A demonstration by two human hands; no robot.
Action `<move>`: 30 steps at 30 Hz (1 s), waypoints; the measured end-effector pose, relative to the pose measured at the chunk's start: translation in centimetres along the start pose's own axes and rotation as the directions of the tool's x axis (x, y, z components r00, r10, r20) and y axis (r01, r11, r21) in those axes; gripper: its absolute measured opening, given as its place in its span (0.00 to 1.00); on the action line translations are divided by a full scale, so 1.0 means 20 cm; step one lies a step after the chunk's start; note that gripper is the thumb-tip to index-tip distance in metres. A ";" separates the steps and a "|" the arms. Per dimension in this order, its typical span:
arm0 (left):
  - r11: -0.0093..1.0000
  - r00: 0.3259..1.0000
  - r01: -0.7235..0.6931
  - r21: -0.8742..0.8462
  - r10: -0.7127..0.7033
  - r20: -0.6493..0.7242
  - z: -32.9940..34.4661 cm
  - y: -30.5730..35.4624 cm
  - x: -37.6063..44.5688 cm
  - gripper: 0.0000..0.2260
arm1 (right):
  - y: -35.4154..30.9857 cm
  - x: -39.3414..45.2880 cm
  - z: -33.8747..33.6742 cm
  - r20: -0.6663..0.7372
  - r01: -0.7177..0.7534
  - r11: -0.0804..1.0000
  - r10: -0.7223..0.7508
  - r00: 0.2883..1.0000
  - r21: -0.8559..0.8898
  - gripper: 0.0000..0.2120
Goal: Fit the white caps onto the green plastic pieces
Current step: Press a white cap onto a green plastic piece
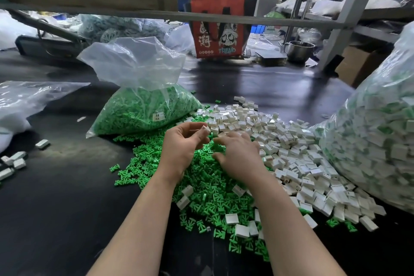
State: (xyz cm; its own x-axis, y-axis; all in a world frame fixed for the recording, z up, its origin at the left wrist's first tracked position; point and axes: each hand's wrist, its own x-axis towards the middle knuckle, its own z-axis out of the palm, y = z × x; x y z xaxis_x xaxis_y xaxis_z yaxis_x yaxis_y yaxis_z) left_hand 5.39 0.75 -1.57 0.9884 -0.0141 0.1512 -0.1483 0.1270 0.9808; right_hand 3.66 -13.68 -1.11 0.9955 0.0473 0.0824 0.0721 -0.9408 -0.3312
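Observation:
A loose heap of small green plastic pieces (208,195) covers the dark table in front of me. To its right lies a heap of white caps (289,141). My left hand (181,150) hovers over the green heap and pinches one white cap (205,128) between thumb and fingertips. My right hand (239,154) is beside it, fingers curled down onto the heap, with a green piece (215,146) showing at its fingertips; whether it grips that piece I cannot tell.
A clear bag of green pieces (143,110) stands behind the heap. A big bag of assembled white-and-green parts (376,141) fills the right. A few white caps (13,161) lie at far left. Across the table stands a red tote bag (218,29), with a person behind it.

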 end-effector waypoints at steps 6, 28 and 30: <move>0.999 1.000 0.000 -0.040 -0.001 -0.005 0.01 0.00 0.00 0.06 | -0.02 -0.01 0.02 -0.095 0.013 1.000 -0.013 0.995 -0.001 0.08; 0.996 0.999 -0.023 -0.083 0.025 0.021 -0.01 0.03 0.00 0.08 | -0.03 -0.02 -0.06 -0.112 0.058 0.282 0.180 0.977 0.958 0.10; 0.996 0.999 -0.027 -0.082 0.029 0.018 0.00 0.03 -0.01 0.09 | -0.03 -0.02 -0.06 -0.116 0.061 0.276 0.188 0.975 0.959 0.08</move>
State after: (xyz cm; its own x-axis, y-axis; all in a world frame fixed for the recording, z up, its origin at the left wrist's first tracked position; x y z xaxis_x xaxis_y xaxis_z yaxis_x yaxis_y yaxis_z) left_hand 5.20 0.91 -1.03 0.9830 -0.0280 0.1813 -0.1717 0.2086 0.9628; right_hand 3.12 -13.59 0.14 0.9773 -0.1699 0.1268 0.1396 0.0654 -0.9880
